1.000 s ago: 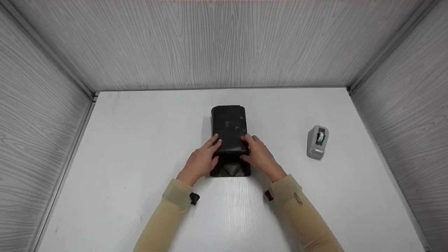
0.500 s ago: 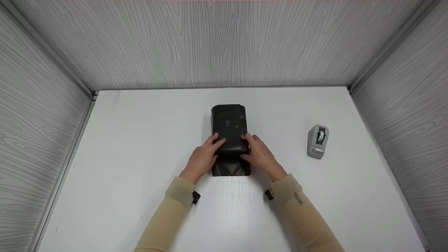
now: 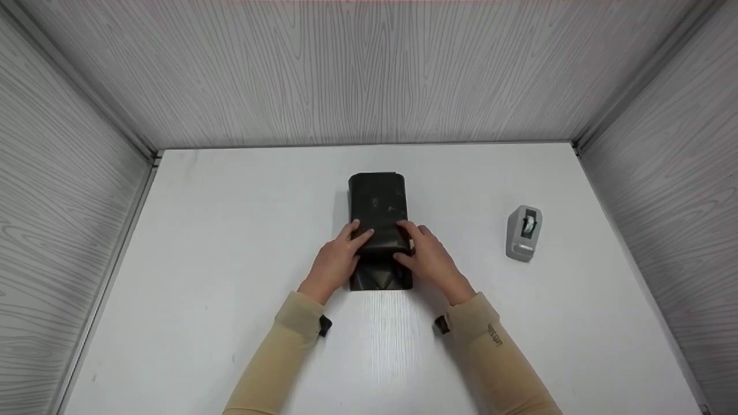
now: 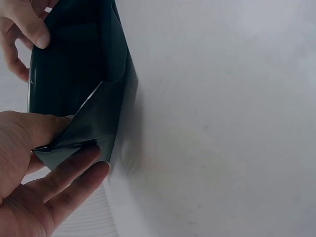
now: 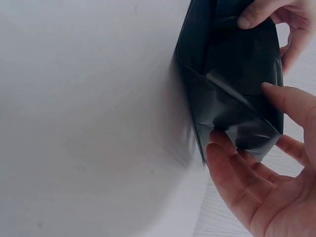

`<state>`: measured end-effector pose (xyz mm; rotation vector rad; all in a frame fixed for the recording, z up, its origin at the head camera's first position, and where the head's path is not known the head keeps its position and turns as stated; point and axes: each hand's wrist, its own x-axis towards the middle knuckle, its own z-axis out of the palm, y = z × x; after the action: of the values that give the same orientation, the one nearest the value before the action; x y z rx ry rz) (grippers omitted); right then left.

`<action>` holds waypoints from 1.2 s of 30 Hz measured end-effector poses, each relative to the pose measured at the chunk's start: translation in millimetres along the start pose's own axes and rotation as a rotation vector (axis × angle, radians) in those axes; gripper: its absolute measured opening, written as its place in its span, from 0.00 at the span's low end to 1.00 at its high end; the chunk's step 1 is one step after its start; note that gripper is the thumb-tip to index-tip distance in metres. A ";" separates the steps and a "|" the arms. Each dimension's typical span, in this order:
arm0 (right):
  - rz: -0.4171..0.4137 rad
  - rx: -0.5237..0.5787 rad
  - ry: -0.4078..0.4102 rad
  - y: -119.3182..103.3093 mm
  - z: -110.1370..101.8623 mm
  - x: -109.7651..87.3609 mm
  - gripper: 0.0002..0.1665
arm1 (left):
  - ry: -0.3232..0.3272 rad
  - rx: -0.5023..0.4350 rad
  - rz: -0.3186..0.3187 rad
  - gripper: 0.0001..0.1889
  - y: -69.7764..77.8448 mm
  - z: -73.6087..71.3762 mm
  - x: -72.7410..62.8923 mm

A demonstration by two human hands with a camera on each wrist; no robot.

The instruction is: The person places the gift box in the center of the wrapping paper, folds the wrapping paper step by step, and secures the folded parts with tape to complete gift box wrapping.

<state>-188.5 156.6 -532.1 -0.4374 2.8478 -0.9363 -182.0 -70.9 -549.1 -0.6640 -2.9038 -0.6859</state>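
A long package in glossy black wrapping paper (image 3: 377,199) lies on the white table, its near end partly folded. My left hand (image 3: 331,264) is at its left side; in the left wrist view the thumb and fingers pinch a slanted side fold (image 4: 96,121). My right hand (image 3: 432,262) mirrors it on the other side. There, in the right wrist view, the thumb lies inside the paper's end and the fingers are against the outside of another fold (image 5: 222,111). A bottom flap (image 3: 380,280) with a triangular crease extends towards me. What the paper encloses is hidden.
To the right on the table (image 3: 230,219) stands a grey tape dispenser (image 3: 523,233) with a small roll of tape (image 3: 528,224). Grey wood-grain panels (image 3: 369,75) border the table at the back and both sides.
My left hand has shifted slightly right, its index finger reaching further over the package's top. The right fingers have moved slightly inward. The package and the tape dispenser stay in place.
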 end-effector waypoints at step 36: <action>0.115 0.187 0.195 10.0 6.3 -11.4 0.13 | 0.076 0.053 0.046 0.26 5.4 2.7 2.0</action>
<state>-178.7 164.2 -542.9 -0.1688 2.8779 -1.2713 -181.4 -64.6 -549.0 -0.6818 -2.8175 -0.6134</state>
